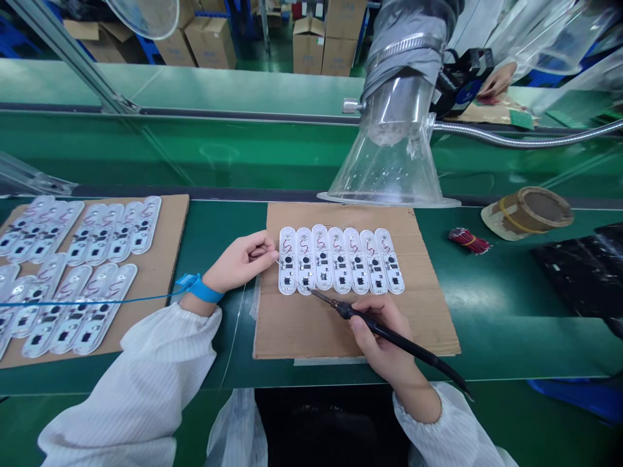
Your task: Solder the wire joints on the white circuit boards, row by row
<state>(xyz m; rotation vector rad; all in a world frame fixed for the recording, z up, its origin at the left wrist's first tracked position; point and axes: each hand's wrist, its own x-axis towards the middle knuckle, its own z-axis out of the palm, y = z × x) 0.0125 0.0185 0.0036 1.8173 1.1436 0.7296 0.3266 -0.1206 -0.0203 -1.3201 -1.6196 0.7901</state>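
Several little white boards (pixel 341 269) lie side by side on cardboard (pixel 302 331) while the right hand (pixel 389 363) grips a soldering iron (pixel 418 350) touching one and the left hand (pixel 241 263) pinches thin wire (pixel 233 331) beside them.

Fume hood (pixel 389 162) overhangs the cardboard (pixel 316 324) at its far edge; green bench (pixel 487 305) just right lies bare

The right hand (pixel 384 340) is gripping a black pen-shaped soldering iron (pixel 418 353). Its metal tip is touching the lower end of the second unit from the left in a row of seven white oblong circuit modules (pixel 341 261). The row is lying on a brown cardboard sheet (pixel 316 327). The left hand (pixel 241 263), wearing a blue wrist strap (pixel 202 288), is pinching a thin pale wire (pixel 237 331) just beside the row's left end.
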